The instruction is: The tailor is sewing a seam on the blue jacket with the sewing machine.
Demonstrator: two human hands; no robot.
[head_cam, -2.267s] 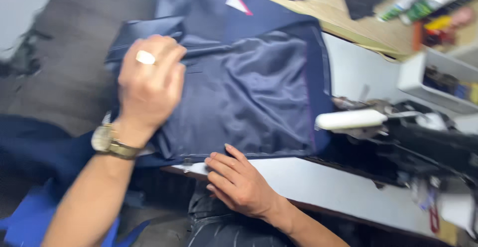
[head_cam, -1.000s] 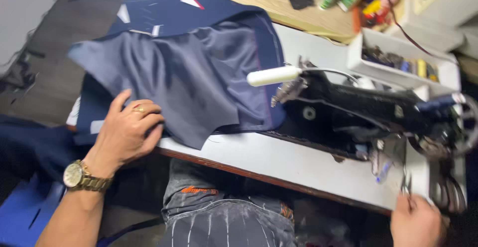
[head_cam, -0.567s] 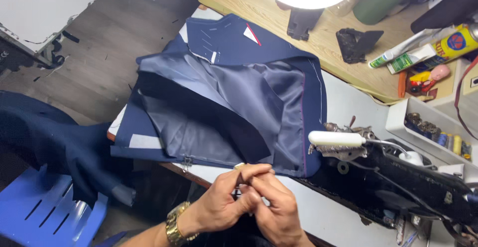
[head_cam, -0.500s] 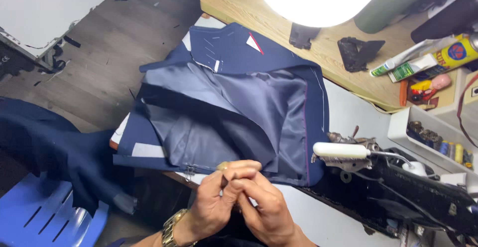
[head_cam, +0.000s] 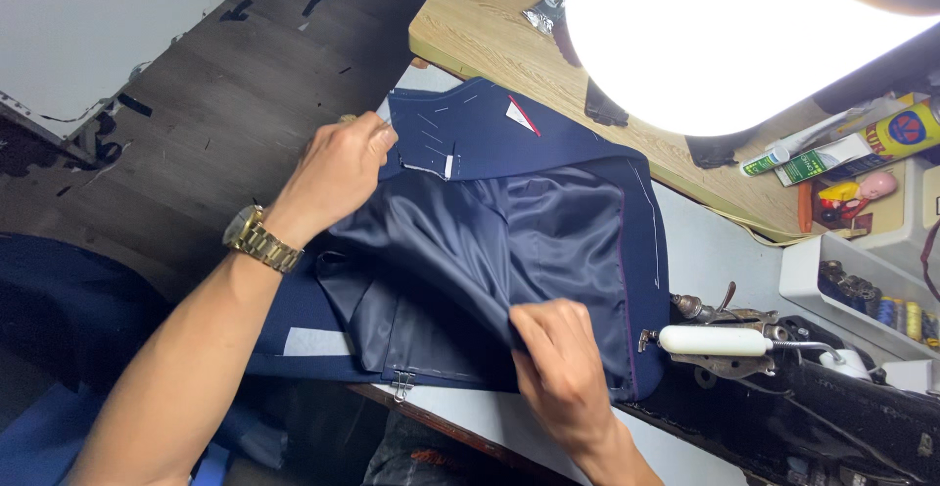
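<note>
A navy garment piece (head_cam: 548, 143) with a shiny dark lining (head_cam: 490, 251) lies spread on the white sewing table (head_cam: 705, 251). My left hand (head_cam: 338, 173), with a gold watch on its wrist, grips the lining's far left edge and holds it up. My right hand (head_cam: 558, 369) rests on the lining near the table's front edge, pinching the fabric. White chalk marks and a small white tag show on the navy cloth. A small metal clip (head_cam: 401, 383) hangs at the garment's front hem.
A black sewing machine (head_cam: 813, 388) with a white lever (head_cam: 713, 340) lies to the right. A bright lamp (head_cam: 744, 36) glares over the wooden bench (head_cam: 470, 26). A tray of thread spools (head_cam: 862, 295), tubes and bottles stand at far right. More navy fabric (head_cam: 59, 320) hangs at left.
My two hands, which were together at the table's front edge, have separated. The left has reached up to the lining's far edge and the right has come down on the lining's front.
</note>
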